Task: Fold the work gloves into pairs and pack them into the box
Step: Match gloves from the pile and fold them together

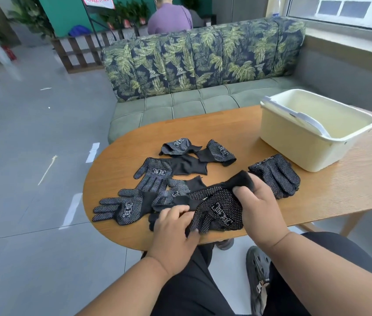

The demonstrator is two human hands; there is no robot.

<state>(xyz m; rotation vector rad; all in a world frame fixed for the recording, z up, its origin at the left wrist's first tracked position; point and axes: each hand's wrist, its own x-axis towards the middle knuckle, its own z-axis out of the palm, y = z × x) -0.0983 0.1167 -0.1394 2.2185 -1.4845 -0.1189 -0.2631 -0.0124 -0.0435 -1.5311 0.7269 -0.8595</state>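
**Two hands on one black dotted glove**

Both clamped on the same glove at the near table edge: right hand pinching the cuff, left hand gripping the finger end. Several loose gloves spread flat just beyond, toward the left. Folded pair lying right of the hands, beside the cream box at the table's far right.
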